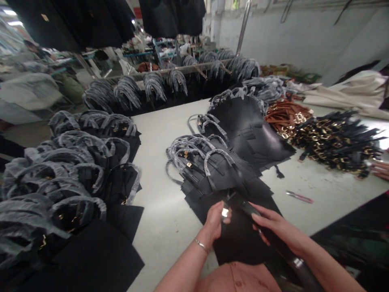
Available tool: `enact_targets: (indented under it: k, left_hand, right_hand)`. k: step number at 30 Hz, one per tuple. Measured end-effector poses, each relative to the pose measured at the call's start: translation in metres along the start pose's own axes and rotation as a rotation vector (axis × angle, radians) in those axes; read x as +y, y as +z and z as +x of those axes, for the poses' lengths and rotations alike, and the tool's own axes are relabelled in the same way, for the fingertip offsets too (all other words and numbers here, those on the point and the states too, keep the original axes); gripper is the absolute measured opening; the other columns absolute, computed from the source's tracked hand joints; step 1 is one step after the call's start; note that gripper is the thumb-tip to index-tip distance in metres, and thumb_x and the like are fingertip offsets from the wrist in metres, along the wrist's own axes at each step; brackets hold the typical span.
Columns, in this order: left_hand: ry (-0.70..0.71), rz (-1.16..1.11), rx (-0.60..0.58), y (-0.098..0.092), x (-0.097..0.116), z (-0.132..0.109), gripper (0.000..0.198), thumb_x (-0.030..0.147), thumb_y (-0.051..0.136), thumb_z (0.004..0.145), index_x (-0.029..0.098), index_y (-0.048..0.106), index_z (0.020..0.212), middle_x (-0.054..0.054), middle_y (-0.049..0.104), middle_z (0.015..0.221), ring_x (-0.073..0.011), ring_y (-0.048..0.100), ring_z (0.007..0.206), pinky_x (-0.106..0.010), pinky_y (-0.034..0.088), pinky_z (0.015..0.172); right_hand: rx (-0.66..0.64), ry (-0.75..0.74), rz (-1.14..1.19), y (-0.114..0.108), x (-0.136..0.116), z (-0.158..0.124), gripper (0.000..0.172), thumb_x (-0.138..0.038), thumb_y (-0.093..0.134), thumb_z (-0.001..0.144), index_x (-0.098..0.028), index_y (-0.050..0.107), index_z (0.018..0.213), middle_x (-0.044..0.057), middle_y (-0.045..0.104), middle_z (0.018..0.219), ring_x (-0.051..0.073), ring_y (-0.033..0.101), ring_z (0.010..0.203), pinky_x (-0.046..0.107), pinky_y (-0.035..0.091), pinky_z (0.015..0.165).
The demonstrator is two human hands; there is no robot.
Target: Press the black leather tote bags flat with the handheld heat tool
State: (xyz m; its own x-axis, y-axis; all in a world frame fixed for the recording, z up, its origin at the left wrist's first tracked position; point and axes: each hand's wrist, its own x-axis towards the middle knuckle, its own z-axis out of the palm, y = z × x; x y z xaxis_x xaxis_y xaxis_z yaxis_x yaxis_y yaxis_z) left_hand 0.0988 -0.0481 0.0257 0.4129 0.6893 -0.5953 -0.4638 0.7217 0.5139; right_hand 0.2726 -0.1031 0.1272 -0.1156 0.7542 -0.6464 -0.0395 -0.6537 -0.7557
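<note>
Pale work table in a busy workshop, stacked black handbags off to my left. My left hand pinches a metal buckle; my right hand grips the black strap, lying diagonally between them, buckle end pointing forward and left, away from me.

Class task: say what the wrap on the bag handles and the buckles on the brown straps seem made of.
The wrap on the bag handles looks like thin grey plastic film: crinkled and glossy. The buckles on the brown straps look like polished gold-toned metal, since they catch light; plating cannot be told.
</note>
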Motion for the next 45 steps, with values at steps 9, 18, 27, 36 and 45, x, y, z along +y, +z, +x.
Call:
enact_targets:
  k: [9, 18, 27, 36, 45]
  left_hand:
    - [-0.027, 0.040, 0.002, -0.004, -0.007, -0.008, 0.027, 0.031, 0.069, 0.071, 0.009, 0.061, 0.084, -0.004, 0.055, 0.069, -0.0070, 0.044, 0.051, -0.019, 0.030, 0.044]
    - [0.354, 0.261, 0.124, -0.005, -0.021, -0.015, 0.029, 0.013, 0.075, 0.060, 0.014, 0.065, 0.086, -0.004, 0.068, 0.082, -0.0136, 0.060, 0.075, -0.025, 0.045, 0.073]
    - [0.442, 0.429, 0.106, -0.008, -0.017, -0.009, 0.024, 0.013, 0.070, 0.064, 0.016, 0.069, 0.088, -0.004, 0.071, 0.082, -0.0157, 0.063, 0.075, -0.027, 0.047, 0.072]
    - [0.311, 0.229, 0.111, -0.002, -0.021, -0.012, 0.035, 0.014, 0.077, 0.054, 0.013, 0.071, 0.089, -0.008, 0.072, 0.084, -0.0159, 0.063, 0.075, -0.028, 0.047, 0.074]
    - [0.378, 0.484, 0.054, -0.008, -0.015, -0.009, 0.028, 0.013, 0.064, 0.065, 0.016, 0.072, 0.092, -0.003, 0.071, 0.083, -0.0154, 0.060, 0.072, -0.025, 0.044, 0.067]
  right_hand:
    - [0.133, -0.051, -0.043, -0.006, 0.001, 0.005, 0.076, -0.048, 0.067, 0.080, -0.022, 0.037, 0.145, -0.003, 0.058, 0.071, 0.010, 0.052, 0.046, 0.021, 0.040, 0.042]
    - [0.040, 0.074, -0.068, -0.002, 0.019, -0.021, 0.078, -0.052, 0.065, 0.078, -0.022, 0.037, 0.145, -0.004, 0.055, 0.070, 0.009, 0.049, 0.043, 0.022, 0.038, 0.042]
    - [0.029, 0.047, -0.076, 0.010, 0.011, -0.010, 0.081, -0.052, 0.065, 0.077, -0.019, 0.036, 0.145, -0.004, 0.054, 0.070, 0.009, 0.049, 0.043, 0.021, 0.038, 0.041]
    - [0.192, -0.038, -0.044, -0.001, 0.003, 0.002, 0.079, -0.051, 0.067, 0.077, -0.020, 0.039, 0.144, -0.002, 0.058, 0.071, 0.010, 0.052, 0.047, 0.023, 0.043, 0.043]
    - [0.035, 0.101, -0.061, 0.004, 0.009, -0.004, 0.077, -0.052, 0.066, 0.076, -0.021, 0.041, 0.142, -0.003, 0.056, 0.069, 0.009, 0.049, 0.042, 0.022, 0.037, 0.040]
